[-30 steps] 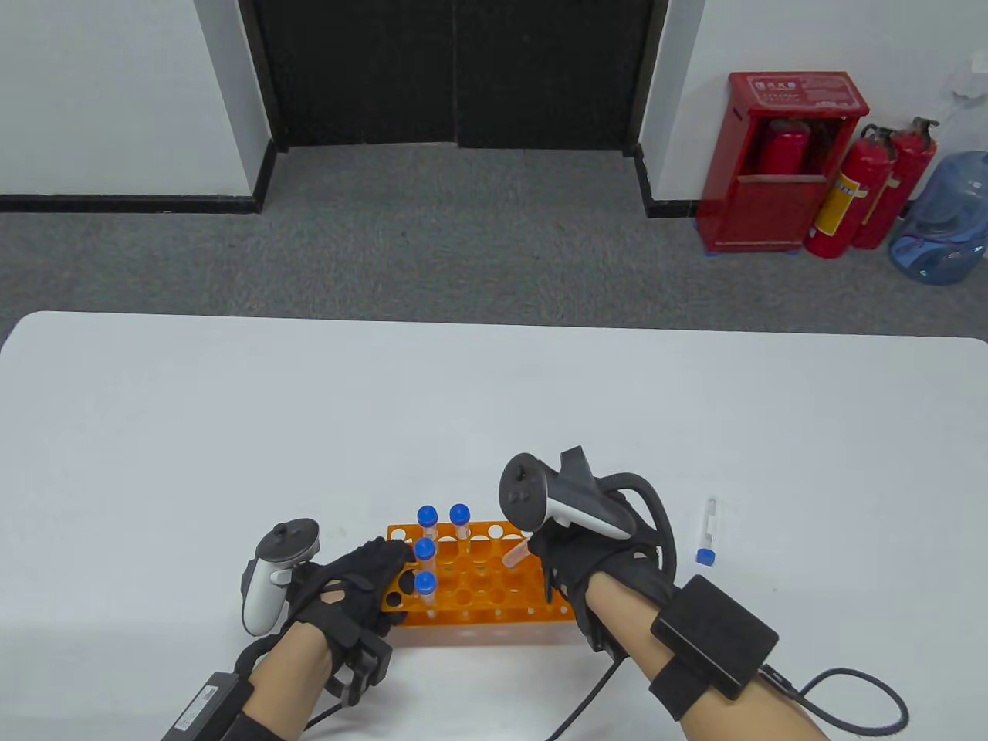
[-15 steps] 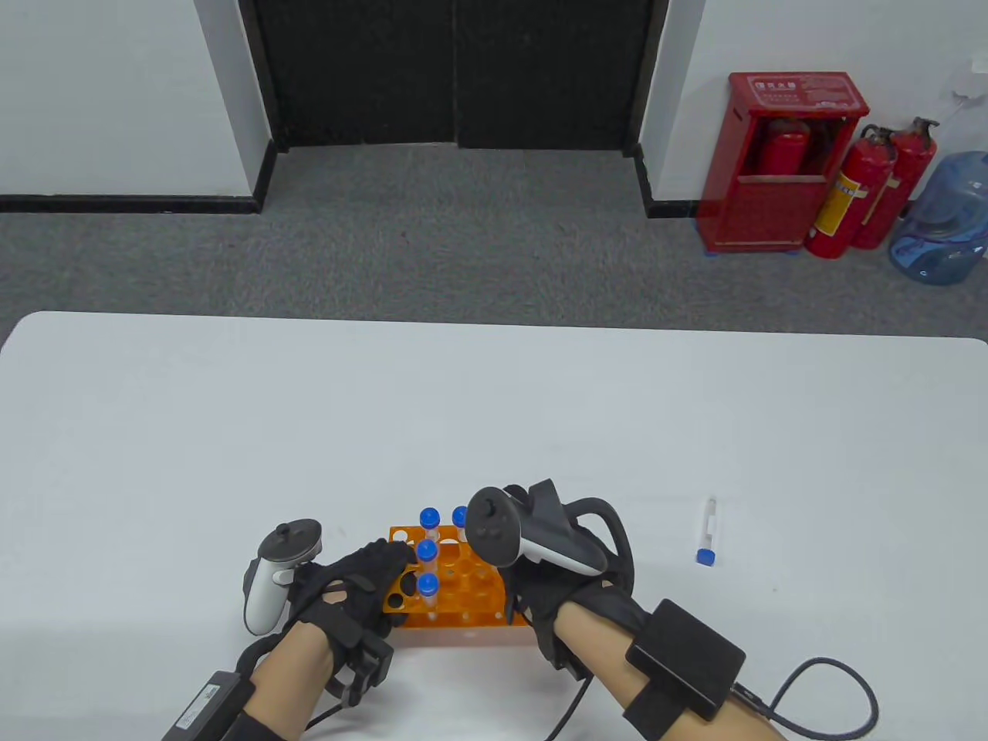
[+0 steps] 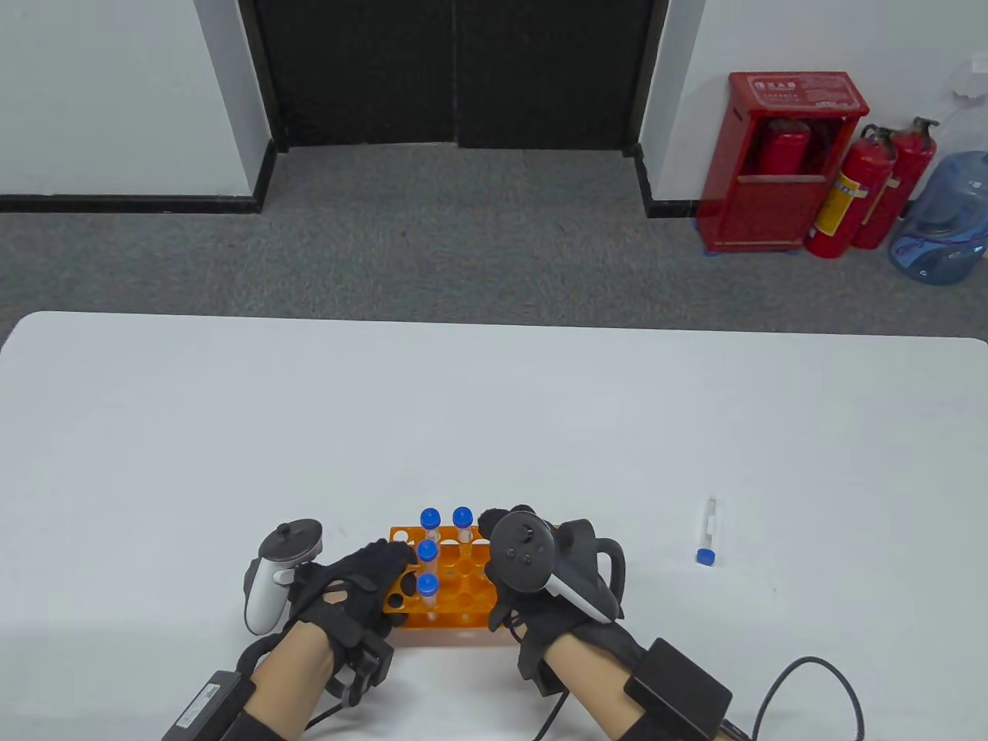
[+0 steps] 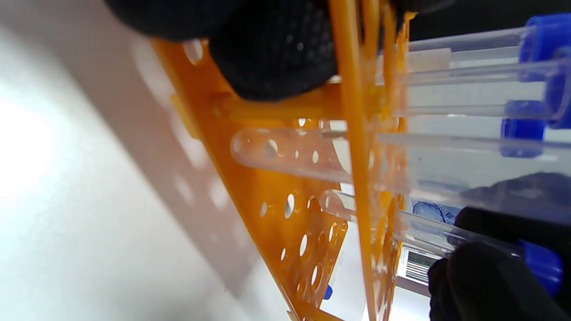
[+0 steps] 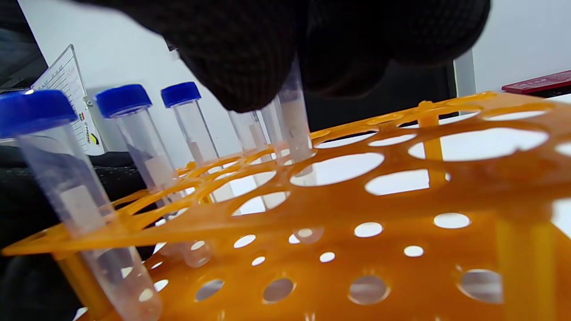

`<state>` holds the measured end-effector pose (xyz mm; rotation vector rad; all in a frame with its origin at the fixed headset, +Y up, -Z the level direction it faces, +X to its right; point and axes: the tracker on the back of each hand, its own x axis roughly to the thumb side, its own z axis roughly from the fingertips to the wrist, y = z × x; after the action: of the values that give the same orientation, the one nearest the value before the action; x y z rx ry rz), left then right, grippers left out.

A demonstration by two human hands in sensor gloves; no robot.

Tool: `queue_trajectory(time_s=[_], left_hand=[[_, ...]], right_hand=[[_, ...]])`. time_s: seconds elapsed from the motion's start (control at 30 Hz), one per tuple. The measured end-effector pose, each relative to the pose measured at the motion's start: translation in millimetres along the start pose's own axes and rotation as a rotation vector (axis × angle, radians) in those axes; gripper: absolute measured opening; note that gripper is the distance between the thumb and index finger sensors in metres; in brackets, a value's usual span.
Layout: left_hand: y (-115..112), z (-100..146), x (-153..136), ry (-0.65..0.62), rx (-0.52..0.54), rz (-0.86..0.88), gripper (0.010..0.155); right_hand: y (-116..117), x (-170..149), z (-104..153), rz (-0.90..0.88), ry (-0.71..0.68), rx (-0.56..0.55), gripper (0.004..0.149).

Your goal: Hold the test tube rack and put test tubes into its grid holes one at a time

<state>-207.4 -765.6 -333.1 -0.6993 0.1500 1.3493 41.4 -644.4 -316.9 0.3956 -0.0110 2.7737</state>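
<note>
Here the right hand point(image 3: 559, 594) lowers a test tube point(image 5: 294, 120) into the orange rack point(image 3: 455, 590).
Its fingers pinch the tube; the left hand point(image 3: 351, 590) grips the rack's end.

Four capped tubes point(image 3: 429, 540) crowd the rack point(image 3: 463, 587)'s left end

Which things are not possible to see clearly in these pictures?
- Table view: the right hand and its tracker cover the rack's right part and the held tube.
- Right wrist view: the fingers hide the held tube's cap.
- Table view: the loose tube's label is too small.
</note>
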Motion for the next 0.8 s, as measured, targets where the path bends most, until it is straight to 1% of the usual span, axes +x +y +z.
queue_trajectory(time_s=[0.17,0.37,0.57,0.6,0.67,0.73,0.77,0.8], left_hand=[[-0.2,-0.6,-0.2,-0.001,-0.003,-0.007,0.043],[-0.1,-1.2,-0.6,-0.002,-0.001,-0.013,0.043],[-0.1,-2.7,-2.0,0.007,-0.003,-0.014,0.043],[-0.3,-2.8,-1.9,0.007,-0.005,-0.016,0.043],[-0.5,-2.9,-1.8,0.006,-0.008,-0.014,0.043],[-0.3,-2.9,-1.8,0.004,-0.006,-0.014,0.043],[-0.2,-3.1,-1.9,0.004,-0.005,-0.013,0.043],[0.0,-3.2,-2.0,0.004,-0.005,-0.01,0.043]], right_hand=[[3.5,-0.5,-0.8,-0.047,0.005,-0.011,0.065],[9.7,-5.8,1.0,-0.055,0.047,-0.038,0.063],[12.6,-11.0,2.1,-0.078,0.063,-0.021,0.064],[13.0,-11.3,2.7,-0.072,0.076,0.0,0.07],[8.3,-12.2,5.4,-0.058,0.115,0.101,0.092],[-3.3,-18.5,8.1,-0.097,0.123,0.17,0.1],[-13.2,-26.6,9.3,-0.134,0.121,0.201,0.101],[-19.2,-32.3,10.0,-0.154,0.129,0.195,0.101]])
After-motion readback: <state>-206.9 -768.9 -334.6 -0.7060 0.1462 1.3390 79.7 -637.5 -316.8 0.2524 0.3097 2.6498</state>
